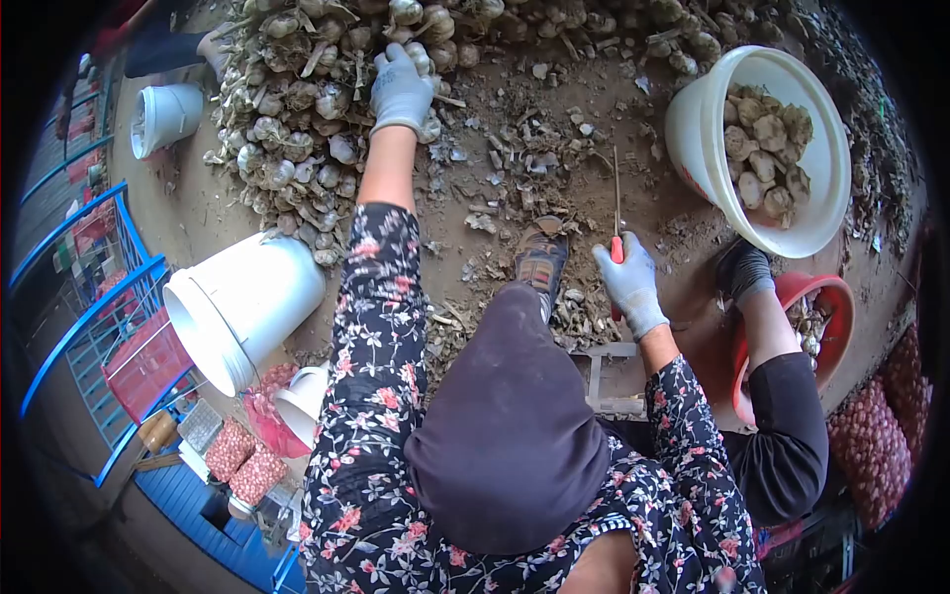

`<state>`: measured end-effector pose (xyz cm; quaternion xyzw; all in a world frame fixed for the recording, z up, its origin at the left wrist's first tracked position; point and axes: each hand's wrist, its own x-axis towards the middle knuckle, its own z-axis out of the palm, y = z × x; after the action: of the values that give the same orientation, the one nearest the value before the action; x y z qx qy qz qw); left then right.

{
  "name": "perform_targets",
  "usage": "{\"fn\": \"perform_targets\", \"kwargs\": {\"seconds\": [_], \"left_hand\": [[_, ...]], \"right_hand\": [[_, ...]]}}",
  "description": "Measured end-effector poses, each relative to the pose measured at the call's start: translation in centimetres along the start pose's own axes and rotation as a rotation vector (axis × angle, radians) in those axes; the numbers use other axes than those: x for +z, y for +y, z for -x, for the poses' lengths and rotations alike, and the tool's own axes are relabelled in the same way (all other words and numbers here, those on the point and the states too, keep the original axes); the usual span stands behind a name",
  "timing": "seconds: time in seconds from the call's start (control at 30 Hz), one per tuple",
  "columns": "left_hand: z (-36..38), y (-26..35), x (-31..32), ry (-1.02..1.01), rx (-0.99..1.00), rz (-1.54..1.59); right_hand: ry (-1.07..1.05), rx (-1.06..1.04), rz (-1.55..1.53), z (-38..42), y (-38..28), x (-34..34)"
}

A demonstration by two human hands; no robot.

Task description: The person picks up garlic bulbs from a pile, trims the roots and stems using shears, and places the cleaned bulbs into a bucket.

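Observation:
A large pile of garlic bulbs (297, 129) with dry stalks lies at the top and upper left. My left hand (401, 91), in a pale glove, reaches to the pile's edge; its fingers are bent against the bulbs, and whatever they hold is hidden. My right hand (630, 282), also gloved, is closed round the red handle of a long thin tool (617, 193), whose metal part points up and away from me. Loose husks and stalks (515, 148) are scattered on the ground between the hands.
A white tub (693, 129) holding garlic stands at upper right, a red basin (836, 297) below it. White buckets (267, 297) are at left. My shoe (541, 257) is in the middle. Another person's hand (213, 51) shows at upper left. Blue railings (74, 233) stand far left.

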<state>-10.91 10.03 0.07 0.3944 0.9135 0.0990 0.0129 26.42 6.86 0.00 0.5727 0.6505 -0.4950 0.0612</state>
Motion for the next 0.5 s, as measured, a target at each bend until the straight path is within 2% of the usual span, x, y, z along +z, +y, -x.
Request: {"fn": "perform_targets", "kwargs": {"seconds": [0.07, 0.1, 0.17, 0.2, 0.23, 0.3, 0.37, 0.4, 0.43, 0.5], "left_hand": [[-1.8, -1.9, 1.7, -0.209, -0.018, -0.106], [-2.0, -2.0, 1.2, -0.211, -0.020, -0.108], [-2.2, -2.3, 0.0, -0.337, -0.067, -0.092], [-1.7, -3.2, -0.3, -0.320, -0.077, 0.154], [-1.0, -3.1, -0.9, -0.318, -0.079, 0.148], [1.9, -2.7, -1.7, -0.226, -0.037, 1.115], [3.8, -0.9, -3.9, -0.280, -0.046, 1.274], [4.5, -0.8, -3.8, -0.251, 0.013, 1.211], [5.4, 0.0, -4.5, -0.278, -0.040, 1.273], [6.3, 0.2, -4.8, -0.265, 0.109, 1.290]], "right_hand": [[-0.042, -0.010, 0.004, -0.5, -1.3, 0.4], [-0.046, -0.009, 0.004, -0.7, -1.8, 0.8], [-0.072, -0.091, -0.007, -1.4, -2.7, 1.5], [-0.114, -0.117, 0.024, -1.6, -3.9, 1.3], [-0.118, -0.120, 0.020, -2.0, -4.9, 1.2], [-0.086, -0.267, 0.136, -2.7, -6.4, 1.4], [0.000, -0.429, 0.202, -3.3, -7.8, 1.6], [-0.001, -0.443, 0.233, -3.2, -9.1, 1.3], [0.006, -0.460, 0.268, -3.3, -10.4, 0.8], [0.023, -0.483, 0.382, -3.2, -12.2, 0.0]]}}
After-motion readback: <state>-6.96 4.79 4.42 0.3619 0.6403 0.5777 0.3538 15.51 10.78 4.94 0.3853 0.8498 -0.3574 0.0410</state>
